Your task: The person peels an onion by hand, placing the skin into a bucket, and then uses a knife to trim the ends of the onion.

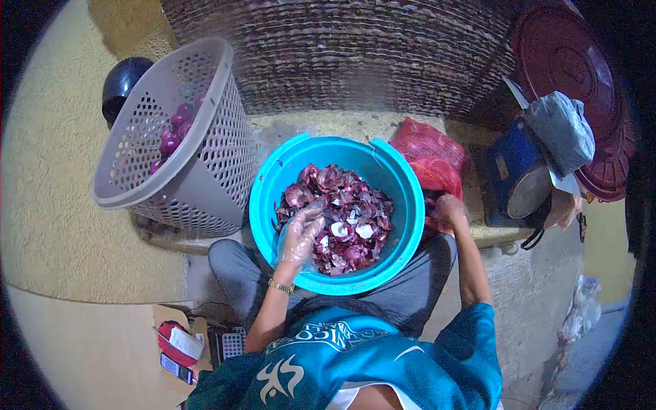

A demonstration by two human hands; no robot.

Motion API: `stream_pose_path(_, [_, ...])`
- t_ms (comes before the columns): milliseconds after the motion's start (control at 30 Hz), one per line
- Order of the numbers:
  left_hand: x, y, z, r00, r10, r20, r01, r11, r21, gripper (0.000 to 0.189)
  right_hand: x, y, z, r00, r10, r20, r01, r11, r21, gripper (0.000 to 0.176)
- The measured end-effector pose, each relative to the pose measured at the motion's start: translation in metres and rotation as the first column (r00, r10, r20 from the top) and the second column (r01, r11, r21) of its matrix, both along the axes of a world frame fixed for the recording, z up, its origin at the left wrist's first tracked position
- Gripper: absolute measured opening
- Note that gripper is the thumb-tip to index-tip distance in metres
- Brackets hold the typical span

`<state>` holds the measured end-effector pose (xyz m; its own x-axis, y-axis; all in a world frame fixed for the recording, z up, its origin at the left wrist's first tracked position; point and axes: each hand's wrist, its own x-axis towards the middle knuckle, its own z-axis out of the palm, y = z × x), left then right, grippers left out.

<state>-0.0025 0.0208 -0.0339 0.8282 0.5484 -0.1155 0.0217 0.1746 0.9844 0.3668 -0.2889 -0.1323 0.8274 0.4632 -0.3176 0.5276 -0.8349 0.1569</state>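
Observation:
A turquoise basin [403,232] sits between my legs, holding a heap of onion skins [345,195] with several white onion pieces on top. Over the left part of the heap is my left hand [302,236] in a clear plastic glove, fingers apart and nothing visible in them. To the right of the basin, my right hand [449,210] reaches to the mouth of a red mesh bag [434,154]. Its fingers are partly hidden there, and I cannot make out what they touch. Dark red onions seem to show at the bag's opening.
A grey perforated laundry basket [222,137] with purple onions [179,130] inside leans at the left. On the right are a blue container [509,167], a grey plastic-wrapped bundle [559,130] and a dark red lid [567,65]. A phone [176,369] lies at lower left.

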Motion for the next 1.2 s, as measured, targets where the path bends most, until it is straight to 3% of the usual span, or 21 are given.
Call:
stream_pose_path(67, [0.002, -0.001, -0.002, 1.0, -0.002, 0.009, 0.002, 1.0, 0.003, 0.035, 0.01, -0.016, -0.016, 0.984, 0.175, 0.027, -0.177, 0.971, 0.16, 0.038])
stream_pose_path(100, [0.003, -0.001, -0.002, 1.0, 0.0, 0.019, 0.0, 1.0, 0.009, 0.034, 0.008, -0.015, -0.014, 0.984, 0.176, 0.028, -0.178, 0.971, 0.16, 0.038])
stream_pose_path(167, [0.004, -0.002, -0.004, 1.0, -0.005, 0.006, 0.005, 1.0, 0.012, 0.034, -0.004, -0.005, -0.005, 0.997, 0.068, 0.038, -0.069, 0.997, 0.023, 0.039])
stream_pose_path(200, [0.003, -0.001, -0.005, 1.0, -0.011, -0.008, 0.011, 1.0, 0.015, 0.034, -0.012, 0.004, -0.001, 0.997, 0.072, 0.039, -0.072, 0.997, 0.025, 0.039])
stream_pose_path(267, [0.002, 0.0, -0.006, 1.0, -0.004, 0.002, 0.004, 1.0, 0.021, 0.034, -0.026, 0.016, 0.002, 0.989, -0.096, 0.11, 0.099, 0.995, -0.02, 0.038])
stream_pose_path(400, [0.001, 0.0, 0.0, 0.999, 0.014, -0.037, -0.013, 1.0, 0.028, 0.035, -0.037, 0.028, 0.01, 0.963, -0.194, 0.186, 0.192, 0.981, 0.03, 0.035])
stream_pose_path(467, [0.002, 0.001, -0.004, 1.0, 0.005, -0.014, -0.004, 0.999, 0.039, 0.036, -0.039, 0.032, 0.024, 0.963, -0.271, -0.008, 0.27, 0.962, -0.024, 0.036])
stream_pose_path(600, [0.001, -0.001, 0.002, 1.0, 0.009, 0.007, -0.009, 0.999, -0.032, 0.037, -0.04, 0.025, 0.015, 0.96, -0.203, 0.191, 0.2, 0.979, 0.032, 0.027])
stream_pose_path(700, [0.001, 0.001, -0.001, 1.0, 0.001, -0.009, -0.001, 1.0, 0.007, 0.035, -0.043, 0.026, 0.047, 0.964, -0.203, 0.169, 0.209, 0.978, -0.014, 0.031])
stream_pose_path(767, [0.002, 0.003, -0.01, 1.0, 0.002, 0.009, -0.002, 1.0, 0.019, 0.034, -0.046, 0.032, 0.071, 0.959, -0.278, -0.048, 0.277, 0.96, -0.039, 0.04])
stream_pose_path(867, [0.002, 0.003, -0.012, 1.0, 0.001, 0.024, -0.001, 0.999, 0.039, 0.032, -0.034, 0.023, 0.055, 0.95, -0.277, -0.145, 0.269, 0.96, -0.074, 0.045])
stream_pose_path(1000, [0.001, 0.001, -0.005, 1.0, -0.006, 0.008, 0.007, 1.0, -0.014, 0.03, -0.045, 0.025, 0.064, 0.956, -0.284, -0.071, 0.285, 0.958, 0.007, 0.045])
stream_pose_path(1100, [0.001, 0.001, -0.006, 0.999, 0.013, 0.034, -0.014, 1.0, 0.011, 0.03, -0.027, 0.026, 0.051, 0.928, -0.351, -0.122, 0.339, 0.934, -0.11, 0.046])
stream_pose_path(1200, [-0.001, 0.0, 0.0, 1.0, 0.02, 0.008, -0.02, 1.0, -0.024, 0.03, -0.021, 0.015, 0.04, 0.965, -0.247, -0.089, 0.241, 0.968, -0.076, 0.043])
